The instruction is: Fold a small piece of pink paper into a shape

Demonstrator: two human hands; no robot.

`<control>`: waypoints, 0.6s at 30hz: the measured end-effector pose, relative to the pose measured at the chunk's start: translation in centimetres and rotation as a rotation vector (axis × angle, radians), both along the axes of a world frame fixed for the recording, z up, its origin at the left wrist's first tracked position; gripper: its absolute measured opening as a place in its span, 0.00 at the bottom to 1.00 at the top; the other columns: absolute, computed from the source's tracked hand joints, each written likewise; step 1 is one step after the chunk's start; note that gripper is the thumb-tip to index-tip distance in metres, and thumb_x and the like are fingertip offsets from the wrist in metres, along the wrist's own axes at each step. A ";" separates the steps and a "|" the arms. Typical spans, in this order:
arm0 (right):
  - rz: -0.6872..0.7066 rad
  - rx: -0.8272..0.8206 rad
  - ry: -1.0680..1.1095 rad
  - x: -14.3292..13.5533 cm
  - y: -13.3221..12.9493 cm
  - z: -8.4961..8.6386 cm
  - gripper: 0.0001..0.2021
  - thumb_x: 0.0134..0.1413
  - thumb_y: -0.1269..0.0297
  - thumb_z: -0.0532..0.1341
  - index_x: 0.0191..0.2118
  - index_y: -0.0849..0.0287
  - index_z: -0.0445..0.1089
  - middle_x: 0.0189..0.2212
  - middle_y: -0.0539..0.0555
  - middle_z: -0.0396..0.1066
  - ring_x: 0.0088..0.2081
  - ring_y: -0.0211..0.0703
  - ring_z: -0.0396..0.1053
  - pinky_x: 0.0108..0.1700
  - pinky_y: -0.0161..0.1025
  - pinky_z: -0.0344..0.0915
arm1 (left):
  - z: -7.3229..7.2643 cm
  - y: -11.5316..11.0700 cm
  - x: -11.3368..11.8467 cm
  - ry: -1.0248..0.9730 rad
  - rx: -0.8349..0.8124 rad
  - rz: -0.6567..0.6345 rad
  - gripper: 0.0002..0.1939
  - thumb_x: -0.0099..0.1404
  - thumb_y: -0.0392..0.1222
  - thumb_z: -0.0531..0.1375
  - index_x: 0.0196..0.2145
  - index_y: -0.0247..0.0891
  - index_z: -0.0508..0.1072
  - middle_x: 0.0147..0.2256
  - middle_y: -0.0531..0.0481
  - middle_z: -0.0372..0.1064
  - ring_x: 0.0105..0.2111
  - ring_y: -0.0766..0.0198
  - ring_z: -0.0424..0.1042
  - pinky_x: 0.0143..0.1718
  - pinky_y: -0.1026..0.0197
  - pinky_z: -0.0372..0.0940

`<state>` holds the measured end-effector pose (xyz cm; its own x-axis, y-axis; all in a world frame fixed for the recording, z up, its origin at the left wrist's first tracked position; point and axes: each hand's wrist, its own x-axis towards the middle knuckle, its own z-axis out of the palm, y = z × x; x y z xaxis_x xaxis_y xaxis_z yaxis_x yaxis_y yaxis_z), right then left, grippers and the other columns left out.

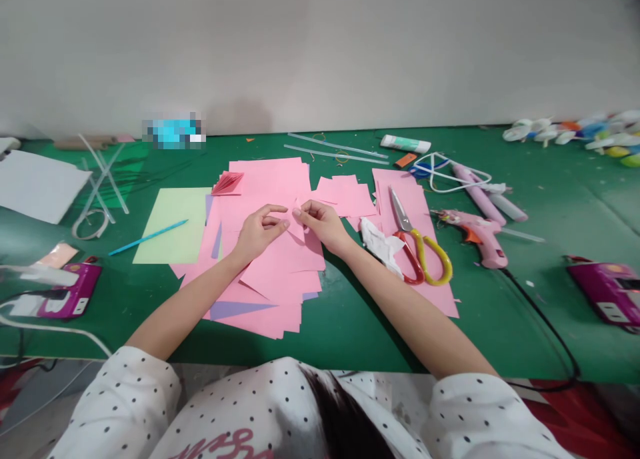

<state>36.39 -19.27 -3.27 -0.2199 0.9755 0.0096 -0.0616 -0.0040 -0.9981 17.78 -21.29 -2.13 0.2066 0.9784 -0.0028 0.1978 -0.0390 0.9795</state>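
Above a spread stack of pink paper sheets (270, 179), my right hand (320, 220) pinches a small folded pink paper piece (297, 227). My left hand (263, 229) is just left of that piece, its thumb and fingers apart with a gap between them and nothing held. A small pleated pink stack (229, 183) lies at the upper left of the sheets. Smaller pink pieces (347, 196) lie to the right of my right hand. Some purple paper (237, 310) shows under the pink sheets.
Right of the sheets are scissors (413, 239), crumpled white tissue (381, 246), a pink glue gun (475, 232) with its cord, and a glue tube (405, 144). To the left lie pale green paper (170, 212), a blue pencil (149, 237) and a purple power strip (75, 289).
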 end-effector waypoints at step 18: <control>-0.041 0.023 -0.008 0.1 0.1 -0.1 0.25 0.45 0.37 0.68 0.27 0.56 0.67 0.21 0.46 0.64 0.24 0.35 0.59 0.28 0.35 0.59 | -0.2 -0.1 -0.1 -0.016 0.050 0.002 0.25 0.61 0.51 0.67 0.54 0.39 0.77 0.53 0.44 0.76 0.54 0.52 0.74 0.61 0.50 0.64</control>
<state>36.49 -19.19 -3.38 -0.1798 0.9832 0.0307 -0.0537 0.0214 -0.9983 17.65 -21.34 -2.37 0.2038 0.9778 0.0492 0.1819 -0.0872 0.9794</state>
